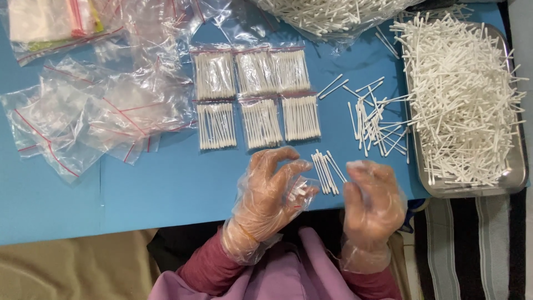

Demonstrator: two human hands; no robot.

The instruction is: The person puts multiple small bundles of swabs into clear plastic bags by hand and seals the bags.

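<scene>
Far left on the matte blue table there's a crinkly heap of empty clear zip bags with thin red seal strips, all glossy and wrinkled. Next over, six filled bags of cotton swabs lie flat in two neat rows of three, the white sticks inside lined up straight.

Below those, the person's left hand, in a loose, baggy clear plastic glove, has its fingers curled in and pinching a few white swabs against the palm side, with what looks like a small clear bag around them, though that's hard to make out. Just beside it, a small tidy bundle of swabs lies on the table between the two hands.

The right hand, gloved the same way, has its fingers bent inward but loose, not gripping anything, fingertips near that bundle.

Further right there's a messy scatter of loose swabs, and at the edge a shiny rectangular metal tray heaped with a tangled pile of them. A big clear bag of more swabs sits at the top.
</scene>
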